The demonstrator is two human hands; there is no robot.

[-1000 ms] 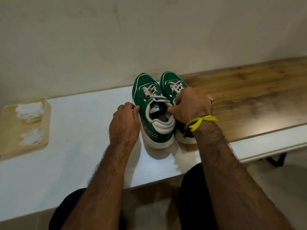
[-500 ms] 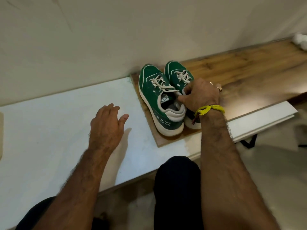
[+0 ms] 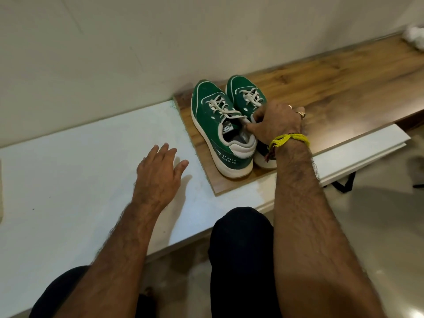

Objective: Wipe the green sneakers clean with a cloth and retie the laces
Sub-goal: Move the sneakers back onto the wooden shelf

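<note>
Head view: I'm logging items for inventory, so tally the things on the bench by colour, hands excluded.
Green: 2, left sneaker and right sneaker
White: 1, crumpled cloth
Total: 3

I see bare white benchtop [image 3: 68,171] around my left hand [image 3: 158,173], which hovers flat with fingers relaxed. The sneakers [image 3: 218,125] stand touching on the wood board [image 3: 344,88], toes near the wall [image 3: 137,42], blocking approach from behind. My right hand [image 3: 275,125], fingers curled at their collars, closes their right side.
</note>
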